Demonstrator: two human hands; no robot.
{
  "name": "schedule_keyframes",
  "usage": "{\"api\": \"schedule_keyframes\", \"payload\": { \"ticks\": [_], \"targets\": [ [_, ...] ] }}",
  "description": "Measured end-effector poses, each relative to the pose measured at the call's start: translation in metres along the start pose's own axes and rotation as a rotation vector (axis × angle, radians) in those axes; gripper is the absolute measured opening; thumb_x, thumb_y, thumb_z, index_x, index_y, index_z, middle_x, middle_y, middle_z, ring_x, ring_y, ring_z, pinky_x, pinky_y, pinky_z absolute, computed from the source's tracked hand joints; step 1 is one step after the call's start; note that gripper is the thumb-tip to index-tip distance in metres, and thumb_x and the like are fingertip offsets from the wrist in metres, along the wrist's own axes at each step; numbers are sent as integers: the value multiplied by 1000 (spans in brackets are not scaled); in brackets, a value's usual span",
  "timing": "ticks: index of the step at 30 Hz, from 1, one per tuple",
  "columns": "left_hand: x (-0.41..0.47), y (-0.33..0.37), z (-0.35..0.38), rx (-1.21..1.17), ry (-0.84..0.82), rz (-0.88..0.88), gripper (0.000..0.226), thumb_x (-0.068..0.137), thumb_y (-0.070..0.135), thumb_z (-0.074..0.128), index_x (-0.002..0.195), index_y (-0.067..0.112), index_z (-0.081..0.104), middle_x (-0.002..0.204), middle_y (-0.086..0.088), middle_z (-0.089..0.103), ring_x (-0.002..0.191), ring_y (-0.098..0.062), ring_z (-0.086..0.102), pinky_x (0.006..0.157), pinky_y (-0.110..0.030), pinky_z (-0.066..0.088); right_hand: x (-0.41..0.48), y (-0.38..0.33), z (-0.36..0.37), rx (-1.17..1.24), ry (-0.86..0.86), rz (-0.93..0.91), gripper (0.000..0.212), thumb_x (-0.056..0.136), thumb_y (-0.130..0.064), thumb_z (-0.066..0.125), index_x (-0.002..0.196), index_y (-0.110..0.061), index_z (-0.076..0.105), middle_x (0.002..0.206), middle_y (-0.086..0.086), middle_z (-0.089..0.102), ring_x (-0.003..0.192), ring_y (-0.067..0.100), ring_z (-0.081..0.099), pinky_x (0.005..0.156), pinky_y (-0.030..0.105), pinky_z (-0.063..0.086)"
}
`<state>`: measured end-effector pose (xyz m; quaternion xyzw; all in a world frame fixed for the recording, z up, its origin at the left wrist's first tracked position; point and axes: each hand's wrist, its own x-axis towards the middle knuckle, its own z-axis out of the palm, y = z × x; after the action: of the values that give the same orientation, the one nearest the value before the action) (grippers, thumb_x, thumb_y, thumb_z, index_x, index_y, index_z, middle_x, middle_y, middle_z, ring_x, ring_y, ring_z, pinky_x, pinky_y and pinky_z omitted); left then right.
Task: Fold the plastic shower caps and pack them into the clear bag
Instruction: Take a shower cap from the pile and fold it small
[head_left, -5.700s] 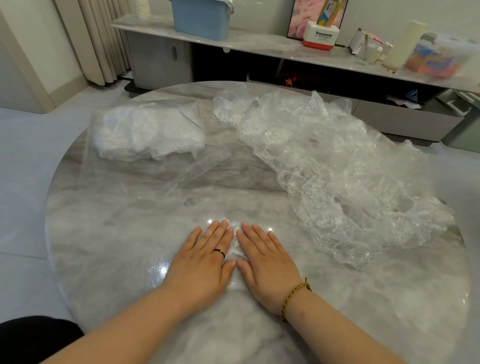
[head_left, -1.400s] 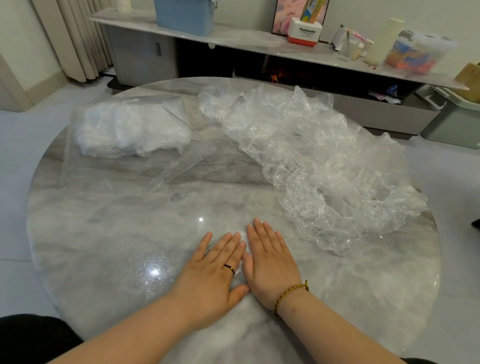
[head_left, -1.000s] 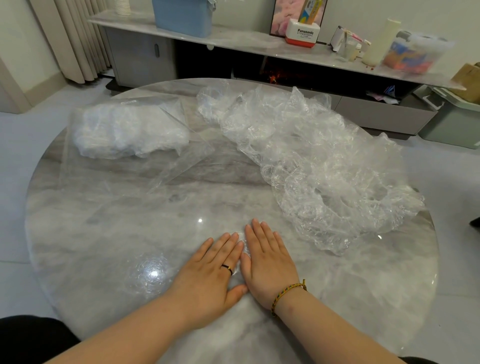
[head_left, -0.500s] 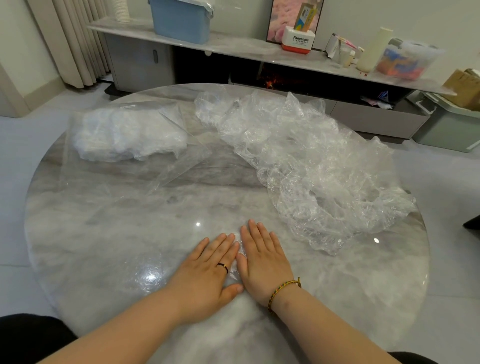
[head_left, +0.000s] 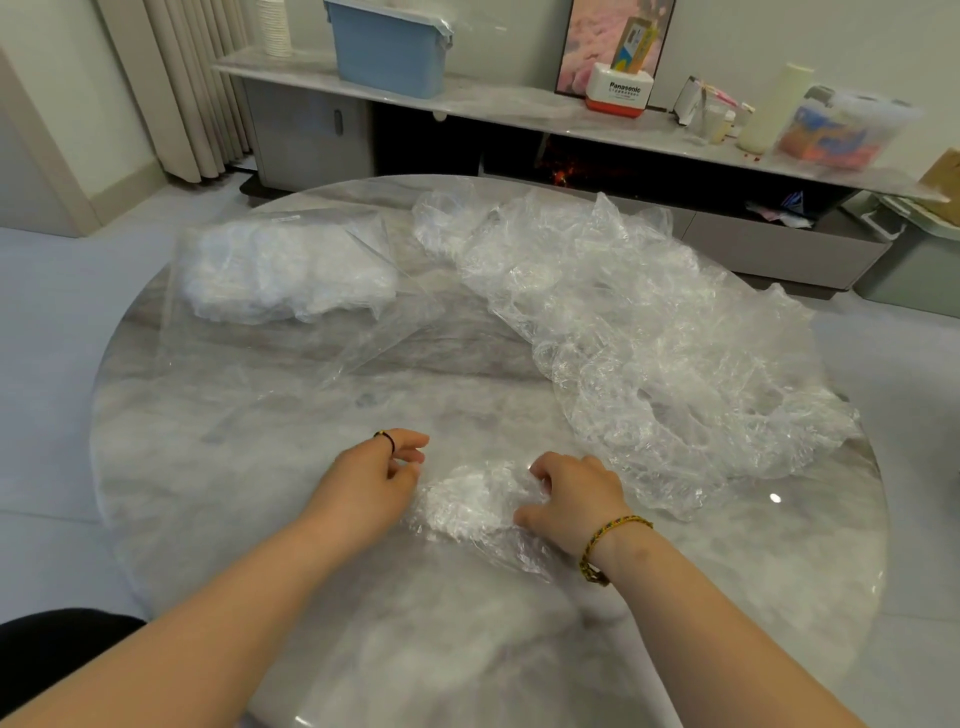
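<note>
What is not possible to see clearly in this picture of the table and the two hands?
Head view only:
Number of caps in the loose pile: clear layers overlap and merge.
Number of folded caps in the clear bag: wrinkled film blurs them.
Whether the left hand pinches the cap beside it: the film there barely shows.
Brown box at the right: cut off by the frame edge.

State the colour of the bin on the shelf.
Light blue; the bin shows best in the head view.

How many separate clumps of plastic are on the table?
3: clear bag of folded caps far left, loose pile at right, one bunched cap between left hand and right hand. More may hide underneath.
</note>
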<state>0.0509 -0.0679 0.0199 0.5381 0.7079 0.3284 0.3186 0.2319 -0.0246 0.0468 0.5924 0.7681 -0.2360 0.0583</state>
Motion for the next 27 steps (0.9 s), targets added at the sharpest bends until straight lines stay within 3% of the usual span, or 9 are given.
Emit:
{"api": "schedule_keyframes", "payload": {
  "ticks": [1,3,7,11,13,16,19,21,27],
  "targets": [
    [0,1,-4,-2,32,4,30,92,6,46,118,15,58,88,18,54,79,2,52,66,-4,37,-1,-2,0,-15,5,0,12,87,-31,56,86,-23,47,86,-5,46,100,19,36,86,26,29],
    [-1,8,-17,18,134,22,26,92,10,48,111,18,62,89,14,59,81,-7,54,70,-13,37,-1,-2,0,-13,-4,-14,33,88,-27,53,65,-22,31,71,-8,32,92,18,30,77,24,27],
    [-1,17,-53,143,404,41,21,90,14,52,104,18,67,84,0,56,74,-16,47,71,-25,35,1,2,1,237,143,-60,14,91,-14,48,82,-16,37,71,-9,33,76,14,37,61,20,32],
    [1,10,-80,306,548,47,23,88,10,55,107,10,67,119,-7,57,108,-29,46,94,-33,30,0,3,0,509,325,-52,30,88,1,44,74,-25,38,71,8,51,63,21,47,61,32,43],
    [3,2,-87,373,564,-13,24,89,15,55,110,13,67,137,-6,45,124,-29,36,105,-36,20,-4,-1,-6,654,341,-63,37,87,7,43,74,-27,45,68,8,53,57,20,50,60,33,46],
    [8,-12,-92,402,571,-97,26,91,24,53,113,17,66,148,-5,29,137,-25,18,111,-35,5,-10,-9,-18,985,261,-47,35,87,12,44,79,-19,59,59,2,57,40,3,51,44,16,42],
    [14,-21,-86,376,522,-163,29,93,29,50,116,19,65,154,-5,16,140,-22,6,110,-31,-4,-13,-15,-24,1291,154,10,27,87,13,44,87,-8,62,57,2,62,46,11,59,42,18,46],
    [18,-24,-80,380,496,-191,31,94,31,48,120,21,62,155,-6,8,141,-22,0,110,-30,-7,-15,-19,-27,1443,105,34,25,89,11,42,85,-5,60,60,8,63,51,21,63,44,23,52],
    [28,-30,-95,336,509,-351,45,97,32,40,140,20,38,156,-5,2,141,-24,5,113,-36,-2,-7,-49,-40,1755,21,80,22,91,7,39,79,-6,53,47,-1,62,42,16,64,37,21,49]
  ]
}}
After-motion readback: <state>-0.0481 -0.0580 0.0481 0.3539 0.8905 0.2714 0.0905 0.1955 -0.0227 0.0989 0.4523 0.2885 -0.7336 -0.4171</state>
